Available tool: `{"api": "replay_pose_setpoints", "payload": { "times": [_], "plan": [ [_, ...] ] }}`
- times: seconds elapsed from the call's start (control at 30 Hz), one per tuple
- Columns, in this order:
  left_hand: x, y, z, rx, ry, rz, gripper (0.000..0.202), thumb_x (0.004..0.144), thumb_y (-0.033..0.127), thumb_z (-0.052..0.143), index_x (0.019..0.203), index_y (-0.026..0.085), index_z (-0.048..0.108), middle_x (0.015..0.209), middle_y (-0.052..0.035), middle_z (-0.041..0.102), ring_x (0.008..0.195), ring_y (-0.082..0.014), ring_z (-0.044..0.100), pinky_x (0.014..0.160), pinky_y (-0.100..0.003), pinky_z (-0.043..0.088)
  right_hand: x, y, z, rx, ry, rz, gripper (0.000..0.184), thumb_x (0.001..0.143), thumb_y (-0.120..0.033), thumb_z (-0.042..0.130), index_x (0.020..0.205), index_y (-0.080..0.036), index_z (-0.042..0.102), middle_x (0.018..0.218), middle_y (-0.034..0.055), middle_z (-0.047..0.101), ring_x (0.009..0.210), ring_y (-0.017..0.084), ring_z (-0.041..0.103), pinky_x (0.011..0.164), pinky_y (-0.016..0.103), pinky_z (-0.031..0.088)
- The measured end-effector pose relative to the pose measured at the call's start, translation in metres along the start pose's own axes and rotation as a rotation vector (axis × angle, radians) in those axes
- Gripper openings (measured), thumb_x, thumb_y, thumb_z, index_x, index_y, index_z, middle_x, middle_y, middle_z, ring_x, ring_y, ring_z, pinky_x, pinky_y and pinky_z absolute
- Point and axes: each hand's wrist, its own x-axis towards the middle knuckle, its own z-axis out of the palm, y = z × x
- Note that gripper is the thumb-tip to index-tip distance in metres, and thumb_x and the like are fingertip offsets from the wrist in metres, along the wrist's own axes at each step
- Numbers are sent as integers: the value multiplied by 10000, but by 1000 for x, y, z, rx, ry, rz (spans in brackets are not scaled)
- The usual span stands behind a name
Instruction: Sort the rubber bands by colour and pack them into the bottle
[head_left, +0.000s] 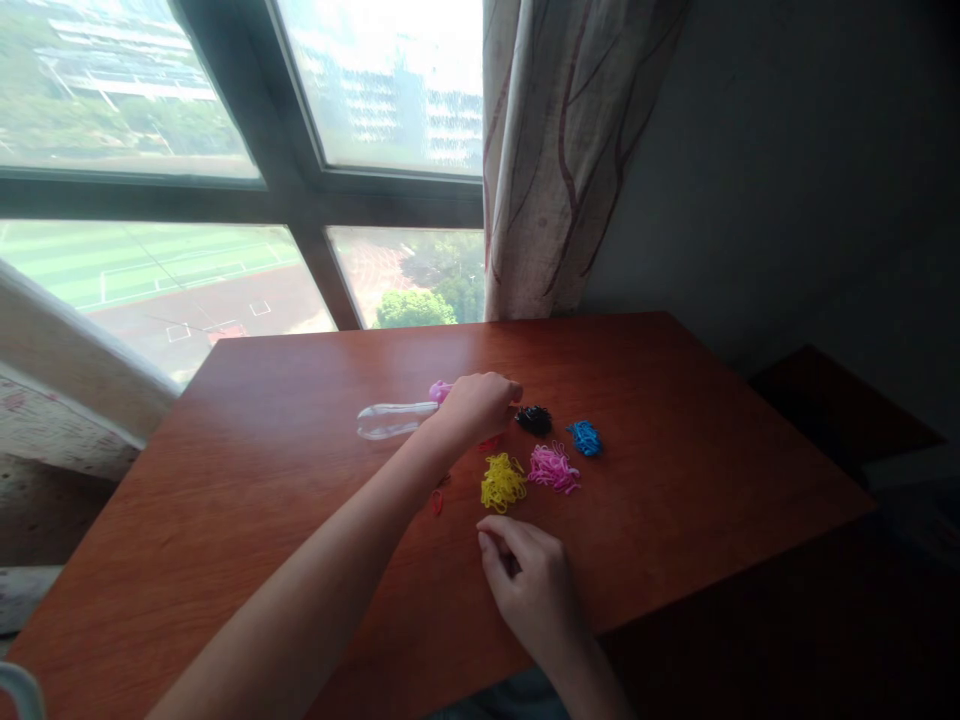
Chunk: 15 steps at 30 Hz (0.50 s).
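Observation:
My left hand reaches across the brown table, fingers curled down over a small red pile next to a black pile of tiny rubber bands. Whether it grips anything is hidden. My right hand rests near the front edge, fingers curled in a loose pinch, just below a yellow pile. A pink pile and a blue pile lie to the right. A clear plastic bag with a pink end lies left of my left hand.
A couple of loose red bands lie under my left forearm. A window and a patterned curtain stand behind the table. A dark wall and a lower dark surface are at the right.

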Motion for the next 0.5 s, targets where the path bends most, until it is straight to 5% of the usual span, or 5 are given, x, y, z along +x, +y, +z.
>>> {"api": "replay_pose_setpoints", "payload": {
  "times": [0.27, 0.5],
  "plan": [
    [-74, -9, -22, -47, 62, -77, 250, 920, 334, 478, 954, 229, 702, 842, -33, 727, 699, -173, 647, 598, -250, 395, -1, 0, 2, -52, -9, -35, 175, 929, -171, 501, 934, -209, 672, 771, 6, 700, 690, 155, 647, 668, 241, 425],
    [-150, -26, 3, -234, 156, -214, 192, 916, 329, 514, 904, 238, 683, 881, -11, 726, 751, -169, 656, 646, -245, 426, 2, -2, 10, -139, -30, -23, 199, 937, -183, 481, 908, -218, 675, 780, 23, 705, 706, 164, 647, 672, 241, 404]
  ]
}}
